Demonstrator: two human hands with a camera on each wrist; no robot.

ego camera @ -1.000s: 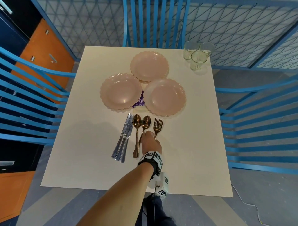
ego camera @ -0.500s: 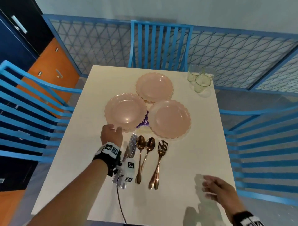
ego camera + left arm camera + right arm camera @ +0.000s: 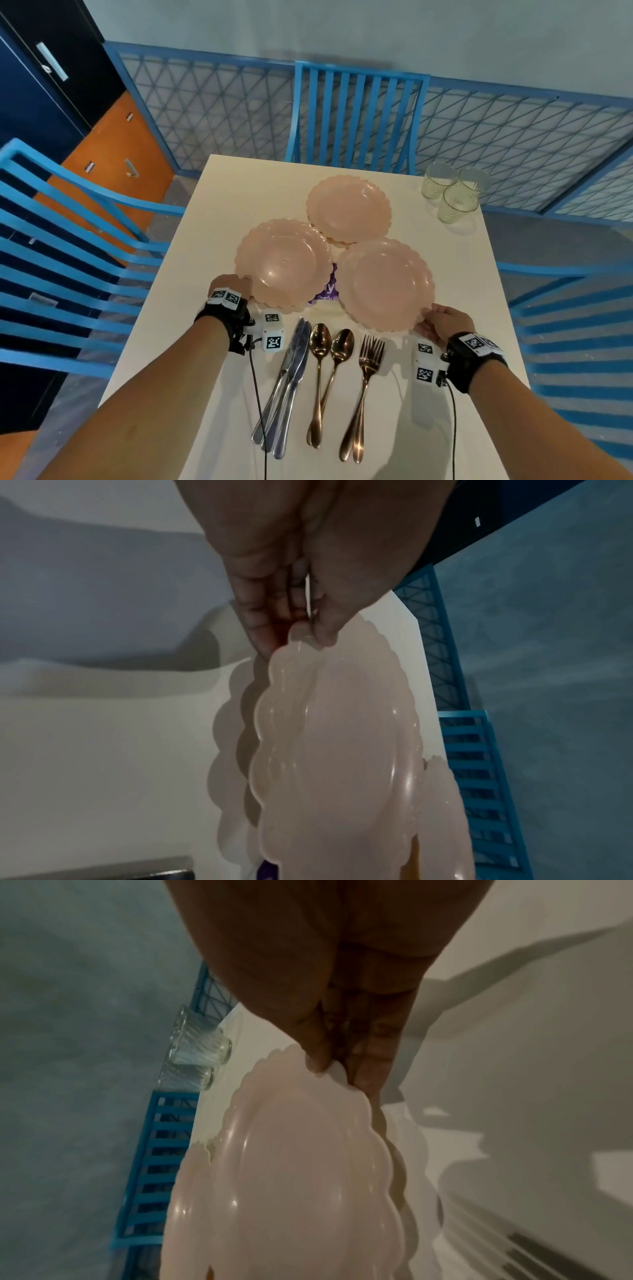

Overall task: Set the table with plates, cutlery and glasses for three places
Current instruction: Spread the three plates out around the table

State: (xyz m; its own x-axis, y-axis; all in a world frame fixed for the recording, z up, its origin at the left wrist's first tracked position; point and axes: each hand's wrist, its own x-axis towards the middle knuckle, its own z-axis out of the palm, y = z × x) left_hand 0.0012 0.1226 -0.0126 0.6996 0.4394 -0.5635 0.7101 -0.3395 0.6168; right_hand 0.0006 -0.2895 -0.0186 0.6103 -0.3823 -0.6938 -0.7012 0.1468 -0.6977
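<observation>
Three pink scalloped plates lie clustered mid-table. My left hand [image 3: 230, 287] pinches the near-left rim of the left plate [image 3: 284, 262], thumb on top and fingers [image 3: 263, 626] beneath; that plate [image 3: 335, 750] is raised off the table. My right hand [image 3: 442, 323] pinches the near-right rim of the right plate [image 3: 385, 284], also lifted [image 3: 291, 1191]. The third plate [image 3: 348, 208] rests behind them. Silver knives [image 3: 289, 383], two copper spoons [image 3: 325, 359] and copper forks [image 3: 366, 370] lie in a row near me. Three clear glasses [image 3: 452, 193] stand at the far right corner.
The cream table [image 3: 455, 308] has blue slatted chairs on the left [image 3: 68, 246], far side [image 3: 356, 116] and right [image 3: 575, 342]. A purple packet [image 3: 327, 291] lies between the plates. A blue mesh fence runs behind, with a dark cabinet [image 3: 41, 85] at left.
My left hand moved forward from the table onto the left plate's rim and lifted it. My right hand came in from the near right edge and took the right plate's rim.
</observation>
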